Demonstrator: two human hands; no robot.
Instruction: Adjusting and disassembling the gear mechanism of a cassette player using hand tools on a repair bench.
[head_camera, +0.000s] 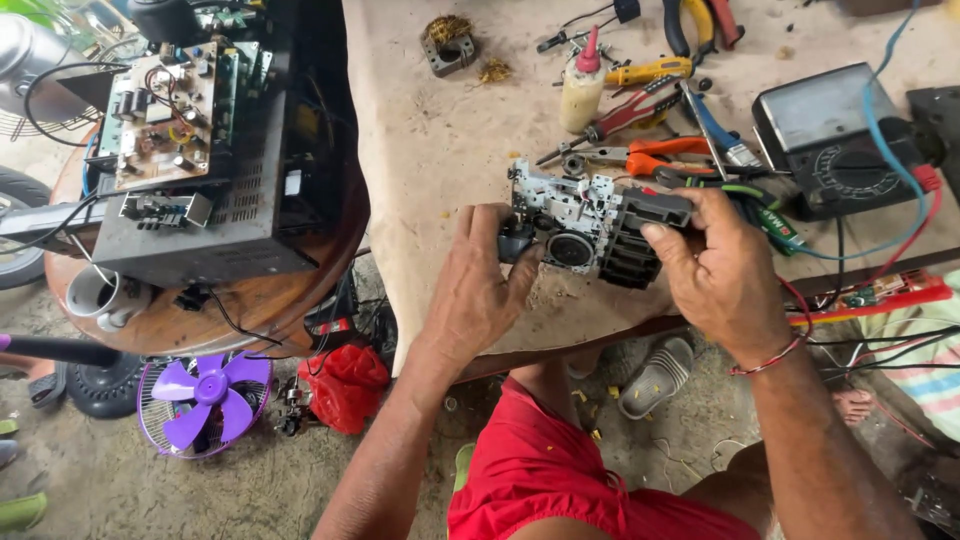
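Note:
Both hands hold a small grey and black plastic mechanism (585, 222) with a round black wheel and gears, just above the front edge of the workbench (440, 140). My left hand (483, 282) grips its left end, the thumb pressing a dark round part. My right hand (715, 268) clasps its right end, fingers wrapped over the black ribbed block. A red thread bracelet circles the right wrist.
Behind the mechanism lie pliers, screwdrivers (640, 72), a glue bottle (580, 88) and a black multimeter (835, 140) with red and blue leads. An opened amplifier with a circuit board (165, 110) sits on a round wooden table at left. A purple fan (200, 400) and sandals rest on the floor.

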